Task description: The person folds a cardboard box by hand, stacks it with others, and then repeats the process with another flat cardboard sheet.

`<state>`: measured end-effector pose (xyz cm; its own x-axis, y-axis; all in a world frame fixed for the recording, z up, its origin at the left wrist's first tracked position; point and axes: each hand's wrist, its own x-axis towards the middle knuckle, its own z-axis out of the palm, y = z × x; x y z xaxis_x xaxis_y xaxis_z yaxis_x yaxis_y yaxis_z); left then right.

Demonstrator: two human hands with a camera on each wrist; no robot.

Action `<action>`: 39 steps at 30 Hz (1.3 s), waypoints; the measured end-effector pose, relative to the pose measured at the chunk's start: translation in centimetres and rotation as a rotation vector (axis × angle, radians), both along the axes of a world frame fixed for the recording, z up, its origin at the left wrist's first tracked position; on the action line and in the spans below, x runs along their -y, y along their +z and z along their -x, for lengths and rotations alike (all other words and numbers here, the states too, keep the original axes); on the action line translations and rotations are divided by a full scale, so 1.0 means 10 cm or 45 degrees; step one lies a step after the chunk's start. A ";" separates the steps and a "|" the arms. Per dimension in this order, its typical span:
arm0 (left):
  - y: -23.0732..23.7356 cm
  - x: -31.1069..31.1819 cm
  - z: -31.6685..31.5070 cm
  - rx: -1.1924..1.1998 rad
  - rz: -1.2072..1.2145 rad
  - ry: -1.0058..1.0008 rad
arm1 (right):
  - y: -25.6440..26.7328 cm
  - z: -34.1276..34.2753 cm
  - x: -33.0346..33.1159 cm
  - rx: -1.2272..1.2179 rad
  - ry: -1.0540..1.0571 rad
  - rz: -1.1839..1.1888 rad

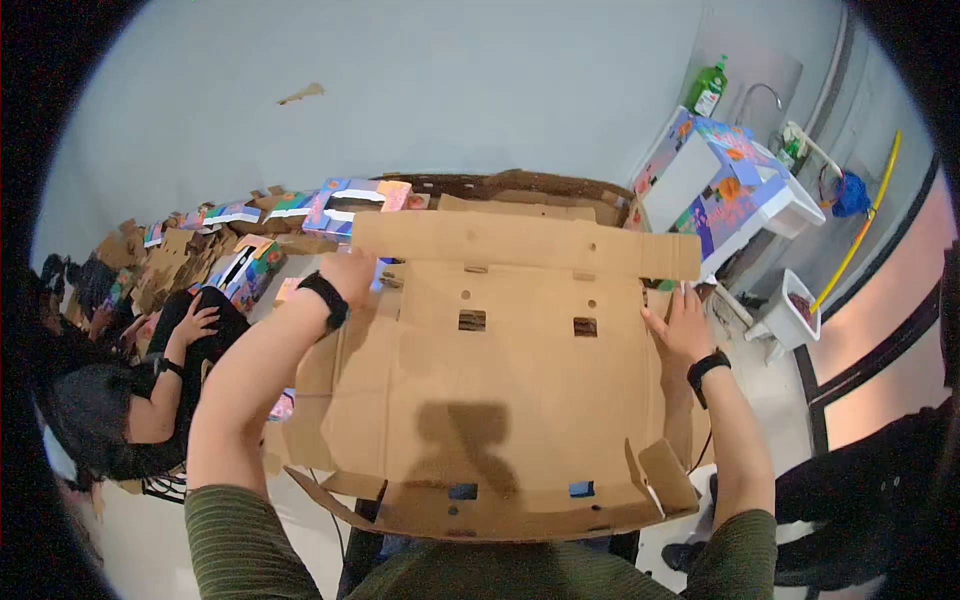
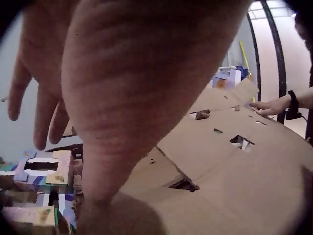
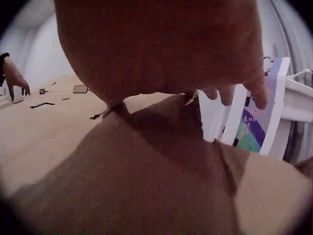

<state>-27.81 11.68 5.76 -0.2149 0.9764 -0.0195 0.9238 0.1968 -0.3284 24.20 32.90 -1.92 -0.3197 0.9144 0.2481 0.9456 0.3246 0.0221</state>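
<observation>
A large sheet of brown cardboard (image 1: 540,390), creased and cut with slots and small holes, lies unfolded in front of me. Along its far side a long flap (image 1: 520,243) is folded over. At the flap's left end is my left hand (image 1: 350,278), its fingers extended in the left wrist view and reaching past the sheet's edge. My right hand (image 1: 688,325) rests at the far right edge, thumb on the cardboard and fingers spread loosely beyond it. Near my body, the front flap (image 1: 660,475) stands partly raised at its right corner.
Printed boxes (image 1: 350,207) and more cardboard pieces (image 1: 180,265) line the left side, where another person (image 1: 150,400) sits. At the right stand a colourful printed box (image 1: 725,185), a green bottle (image 1: 708,88) and a white basin (image 1: 785,315). A dark-clothed person (image 1: 850,500) is at lower right.
</observation>
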 end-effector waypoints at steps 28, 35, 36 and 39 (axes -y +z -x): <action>0.76 2.49 -1.35 0.569 0.231 -0.778 | 1.34 -0.83 2.74 0.407 0.759 0.465; 1.73 2.22 -1.23 0.422 -0.416 -0.710 | 2.30 -0.71 2.61 0.121 0.693 0.027; 1.78 2.09 -1.20 0.288 -0.522 -0.751 | 2.37 -0.65 2.51 0.078 0.721 -0.106; 1.84 1.59 -0.96 0.282 -0.725 -0.758 | 2.45 -0.61 1.91 -0.072 0.735 -0.212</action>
<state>-18.25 -4.20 24.18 0.2881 0.7992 0.5275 0.9569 -0.2616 -0.1264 30.29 13.77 22.61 -0.7352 0.5440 0.4044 0.6185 0.7825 0.0717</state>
